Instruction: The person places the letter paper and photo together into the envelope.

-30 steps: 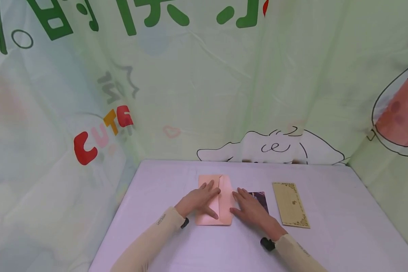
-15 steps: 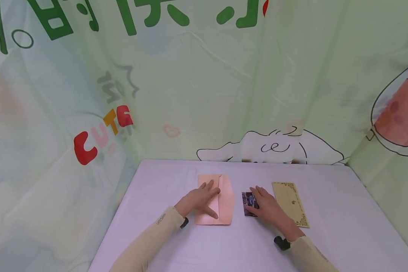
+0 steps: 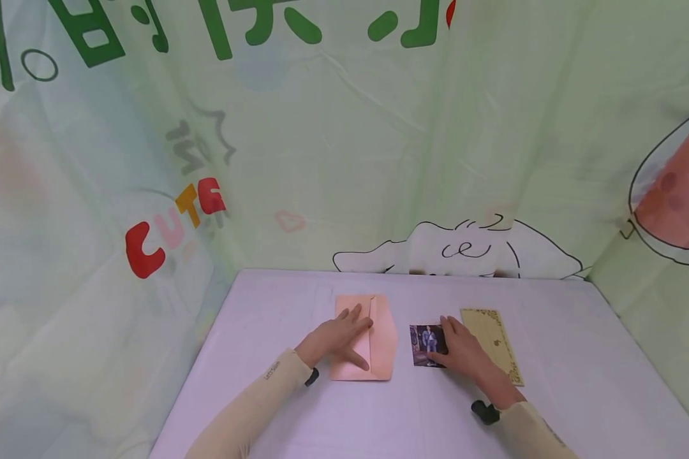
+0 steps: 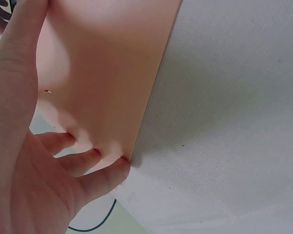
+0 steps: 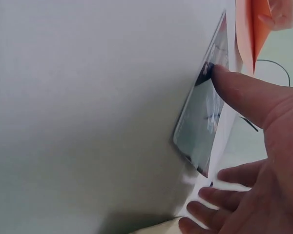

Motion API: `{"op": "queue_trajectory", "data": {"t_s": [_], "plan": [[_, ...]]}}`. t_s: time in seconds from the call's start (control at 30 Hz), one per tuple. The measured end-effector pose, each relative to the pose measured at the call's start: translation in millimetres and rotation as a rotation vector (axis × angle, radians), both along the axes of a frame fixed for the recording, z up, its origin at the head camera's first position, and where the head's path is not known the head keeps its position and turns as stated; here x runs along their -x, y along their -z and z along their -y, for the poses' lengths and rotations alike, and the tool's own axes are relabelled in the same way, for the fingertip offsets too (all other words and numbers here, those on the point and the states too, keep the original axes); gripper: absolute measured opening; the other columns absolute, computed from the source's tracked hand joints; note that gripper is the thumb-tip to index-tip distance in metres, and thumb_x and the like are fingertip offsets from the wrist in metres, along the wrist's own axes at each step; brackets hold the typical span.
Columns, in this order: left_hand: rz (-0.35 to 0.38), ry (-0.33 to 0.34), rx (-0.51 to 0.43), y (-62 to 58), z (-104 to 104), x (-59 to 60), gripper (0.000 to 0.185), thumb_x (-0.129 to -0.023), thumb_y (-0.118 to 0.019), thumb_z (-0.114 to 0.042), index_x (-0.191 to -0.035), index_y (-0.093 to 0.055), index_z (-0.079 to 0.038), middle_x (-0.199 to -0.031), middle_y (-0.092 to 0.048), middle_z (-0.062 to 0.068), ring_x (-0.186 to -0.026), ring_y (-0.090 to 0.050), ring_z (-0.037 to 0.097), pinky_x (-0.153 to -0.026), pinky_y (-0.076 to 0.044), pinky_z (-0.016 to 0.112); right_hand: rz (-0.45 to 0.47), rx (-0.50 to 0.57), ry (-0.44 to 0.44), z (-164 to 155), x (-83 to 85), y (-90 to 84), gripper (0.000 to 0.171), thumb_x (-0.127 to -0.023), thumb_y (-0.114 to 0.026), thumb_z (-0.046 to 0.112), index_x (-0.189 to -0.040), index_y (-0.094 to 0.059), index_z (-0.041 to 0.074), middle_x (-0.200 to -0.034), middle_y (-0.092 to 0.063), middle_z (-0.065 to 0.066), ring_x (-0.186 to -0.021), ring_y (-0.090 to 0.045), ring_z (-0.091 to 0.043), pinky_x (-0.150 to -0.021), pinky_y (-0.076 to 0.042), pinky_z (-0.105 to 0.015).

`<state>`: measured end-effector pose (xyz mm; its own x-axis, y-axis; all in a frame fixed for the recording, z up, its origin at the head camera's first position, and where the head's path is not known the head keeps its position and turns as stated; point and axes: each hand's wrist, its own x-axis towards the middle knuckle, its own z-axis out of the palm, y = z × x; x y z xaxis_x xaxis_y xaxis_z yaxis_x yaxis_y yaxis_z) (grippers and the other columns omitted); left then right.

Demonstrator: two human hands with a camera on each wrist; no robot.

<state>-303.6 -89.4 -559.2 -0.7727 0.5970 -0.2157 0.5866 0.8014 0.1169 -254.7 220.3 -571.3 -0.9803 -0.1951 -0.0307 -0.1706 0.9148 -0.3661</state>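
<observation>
Pink envelope (image 3: 363, 338) under left hand (image 3: 334, 338), right hand (image 3: 465, 354) touching photo (image 3: 427, 345)

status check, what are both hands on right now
Left hand flat on the pink envelope, fingers straight. Right hand resting on the photo's right edge, thumb touching it. Gold card lies beside the right hand; nothing blocks photo or envelope.

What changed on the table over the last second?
The right hand slid away from the pink envelope toward the person's right, uncovering the small photo, and now rests on the photo's right edge, thumb touching it. The photo shifted slightly right. The left hand stayed flat on the envelope; the tan card did not move.
</observation>
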Motion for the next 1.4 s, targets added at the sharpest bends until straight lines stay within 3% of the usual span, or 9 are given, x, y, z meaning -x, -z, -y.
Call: {"op": "queue_trajectory", "data": {"t_s": [0.27,0.43,0.57,0.67,0.83,1.03,1.4], "plan": [[0.024,-0.027,-0.006,4.3,1,1.5,0.104,-0.068,-0.069,-0.082,-0.151,-0.032,-0.033,-0.169,-0.014,0.014,-0.151,-0.027,0.041,-0.101,-0.05,0.053,0.068,0.023,0.045,-8,5.6,-1.0,0.102,-0.081,-0.08,0.049,-0.145,-0.034,-0.015,-0.154,-0.022,-0.042,-0.143,-0.021,-0.058,-0.116,-0.022,-0.067],[0.031,-0.028,-0.006,4.2,1,1.7,0.104,-0.068,-0.069,-0.082,-0.152,-0.032,-0.033,-0.169,-0.014,0.014,-0.152,-0.027,0.041,-0.103,-0.049,0.053,0.009,0.059,0.068,-7,6.9,1.7,0.095,-0.077,-0.084,0.047,-0.138,-0.038,-0.01,-0.139,-0.04,-0.039,-0.127,-0.038,-0.054,-0.106,-0.034,-0.068],[0.024,-0.022,-0.002,4.6,1,2.0,0.105,-0.069,-0.067,-0.083,-0.153,-0.031,-0.032,-0.169,-0.014,0.014,-0.152,-0.027,0.041,-0.103,-0.049,0.052,-0.02,0.131,0.07,-6,5.9,6.3,0.084,-0.079,-0.085,0.035,-0.134,-0.035,-0.004,-0.12,-0.054,-0.032,-0.103,-0.054,-0.041,-0.089,-0.046,-0.057],[0.018,-0.021,-0.006,4.2,1,2.0,0.104,-0.068,-0.068,-0.083,-0.152,-0.032,-0.033,-0.169,-0.014,0.014,-0.151,-0.028,0.041,-0.102,-0.05,0.052,0.011,0.201,0.061,-7,6.0,6.7,0.073,-0.085,-0.079,0.019,-0.134,-0.03,-0.003,-0.115,-0.06,-0.032,-0.094,-0.06,-0.032,-0.082,-0.051,-0.049],[0.026,-0.024,-0.017,4.5,1,2.0,0.104,-0.068,-0.069,-0.082,-0.152,-0.032,-0.032,-0.169,-0.014,0.015,-0.151,-0.027,0.042,-0.102,-0.05,0.053,0.072,0.281,0.072,-12,6.5,6.0,0.057,-0.094,-0.064,0.002,-0.138,-0.028,-0.002,-0.101,-0.063,-0.024,-0.079,-0.058,-0.021,-0.067,-0.05,-0.036],[0.023,-0.022,-0.003,3.7,1,1.5,0.104,-0.068,-0.068,-0.083,-0.151,-0.032,-0.032,-0.169,-0.015,0.015,-0.151,-0.028,0.041,-0.101,-0.051,0.052,0.06,0.334,0.075,-20,4.4,6.2,0.049,-0.098,-0.052,-0.001,-0.143,-0.035,-0.002,-0.1,-0.062,-0.018,-0.082,-0.057,-0.022,-0.068,-0.048,-0.033],[0.024,-0.019,-0.006,1.7,1,0.9,0.104,-0.068,-0.069,-0.082,-0.151,-0.032,-0.032,-0.169,-0.015,0.015,-0.151,-0.029,0.041,-0.101,-0.051,0.052,0.045,0.385,0.12,-27,5.4,4.3,0.046,-0.099,-0.051,-0.001,-0.144,-0.041,-0.004,-0.101,-0.06,-0.018,-0.088,-0.056,-0.024,-0.073,-0.047,-0.035]]}}
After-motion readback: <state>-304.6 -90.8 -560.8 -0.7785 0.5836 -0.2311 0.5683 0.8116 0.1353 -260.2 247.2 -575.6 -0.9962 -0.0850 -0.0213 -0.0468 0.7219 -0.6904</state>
